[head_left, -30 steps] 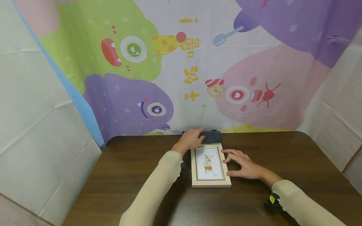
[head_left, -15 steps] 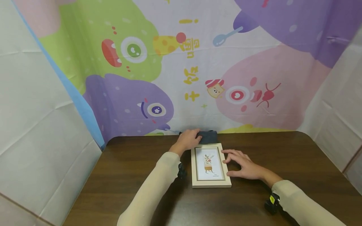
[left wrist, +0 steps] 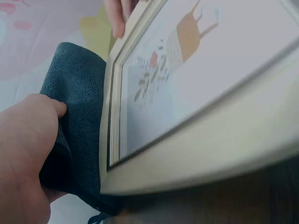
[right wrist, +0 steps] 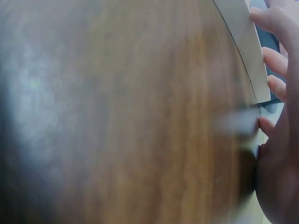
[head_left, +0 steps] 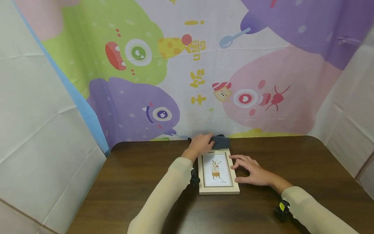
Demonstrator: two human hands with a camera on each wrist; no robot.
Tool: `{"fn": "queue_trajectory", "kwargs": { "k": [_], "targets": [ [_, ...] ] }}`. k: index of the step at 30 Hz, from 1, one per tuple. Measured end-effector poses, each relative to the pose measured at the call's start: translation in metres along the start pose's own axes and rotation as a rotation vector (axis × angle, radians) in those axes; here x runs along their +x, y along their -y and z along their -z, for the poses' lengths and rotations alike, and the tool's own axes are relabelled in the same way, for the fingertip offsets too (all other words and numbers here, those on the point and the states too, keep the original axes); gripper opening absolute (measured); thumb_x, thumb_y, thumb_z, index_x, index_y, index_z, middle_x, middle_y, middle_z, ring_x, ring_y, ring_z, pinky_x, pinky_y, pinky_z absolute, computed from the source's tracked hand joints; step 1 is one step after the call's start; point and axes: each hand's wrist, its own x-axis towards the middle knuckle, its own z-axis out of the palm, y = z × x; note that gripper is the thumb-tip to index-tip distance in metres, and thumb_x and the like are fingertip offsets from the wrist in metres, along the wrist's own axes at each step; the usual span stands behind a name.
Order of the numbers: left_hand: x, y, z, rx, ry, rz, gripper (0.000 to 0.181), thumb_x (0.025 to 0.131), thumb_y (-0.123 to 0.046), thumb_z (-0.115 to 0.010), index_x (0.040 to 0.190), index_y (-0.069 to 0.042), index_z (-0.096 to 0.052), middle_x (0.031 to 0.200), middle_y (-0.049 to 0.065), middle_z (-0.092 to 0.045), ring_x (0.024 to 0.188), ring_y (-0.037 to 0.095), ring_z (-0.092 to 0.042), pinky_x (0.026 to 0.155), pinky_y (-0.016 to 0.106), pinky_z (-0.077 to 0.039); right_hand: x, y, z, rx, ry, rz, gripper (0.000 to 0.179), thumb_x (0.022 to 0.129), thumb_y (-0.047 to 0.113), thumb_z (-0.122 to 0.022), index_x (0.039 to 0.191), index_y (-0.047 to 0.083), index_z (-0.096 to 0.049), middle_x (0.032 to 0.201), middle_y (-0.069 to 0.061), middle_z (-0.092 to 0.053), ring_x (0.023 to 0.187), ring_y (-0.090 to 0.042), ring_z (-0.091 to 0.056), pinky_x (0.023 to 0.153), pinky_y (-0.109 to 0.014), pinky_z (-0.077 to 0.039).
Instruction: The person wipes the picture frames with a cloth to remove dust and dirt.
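Note:
A cream picture frame lies face up on the table, with a drawing of a potted plant behind its pane. Along its far end, my left hand grips a dark blue-grey cloth. In the left wrist view the thumb presses on the folded cloth, which lies against the frame's end edge; the other fingers are mostly hidden beneath it. My right hand touches the frame's right side with thumb and fingertips spread along it. In the right wrist view those fingertips rest at the frame's side wall.
The dark brown wooden table ends at the back against a curtain printed with cartoon monsters. Pale panels stand at either side. A small black camera sits on the right wrist.
My left hand slid slightly left with the cloth, then back to the right along the frame's far end. The right hand and the frame have hardly moved.

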Motion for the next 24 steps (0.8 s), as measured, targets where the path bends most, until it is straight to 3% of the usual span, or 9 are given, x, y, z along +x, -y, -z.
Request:
{"fn": "queue_trajectory", "kwargs": {
  "k": [10, 16, 24],
  "targets": [
    [0.01, -0.021, -0.012, 0.055, -0.035, -0.045, 0.043, 0.118, -0.042, -0.057, 0.159, -0.031, -0.062, 0.139, 0.001, -0.081, 0.12, 0.027, -0.08, 0.099, 0.051, -0.065, -0.001, 0.002, 0.002, -0.005, 0.002, 0.022, 0.027, 0.098, 0.032, -0.088, 0.117, 0.032, -0.069, 0.173, -0.015, -0.05, 0.155, -0.05, -0.043, 0.109, -0.082, -0.032],
    [0.016, -0.032, -0.017, 0.015, -0.058, -0.053, 0.041, 0.118, -0.04, -0.058, 0.158, -0.033, -0.063, 0.143, 0.001, -0.08, 0.125, 0.029, -0.079, 0.102, 0.053, -0.064, -0.001, 0.004, 0.003, -0.013, -0.001, 0.013, 0.028, 0.097, 0.032, -0.089, 0.116, 0.033, -0.069, 0.173, -0.015, -0.051, 0.155, -0.051, -0.043, 0.109, -0.083, -0.032],
    [0.022, -0.046, -0.025, -0.011, -0.017, -0.036, 0.041, 0.119, -0.044, -0.054, 0.16, -0.038, -0.059, 0.149, -0.002, -0.077, 0.128, 0.028, -0.078, 0.106, 0.051, -0.063, -0.001, 0.006, 0.004, -0.004, 0.001, 0.023, 0.028, 0.097, 0.031, -0.089, 0.117, 0.032, -0.07, 0.172, -0.016, -0.051, 0.155, -0.053, -0.043, 0.108, -0.084, -0.032]
  ]
}}
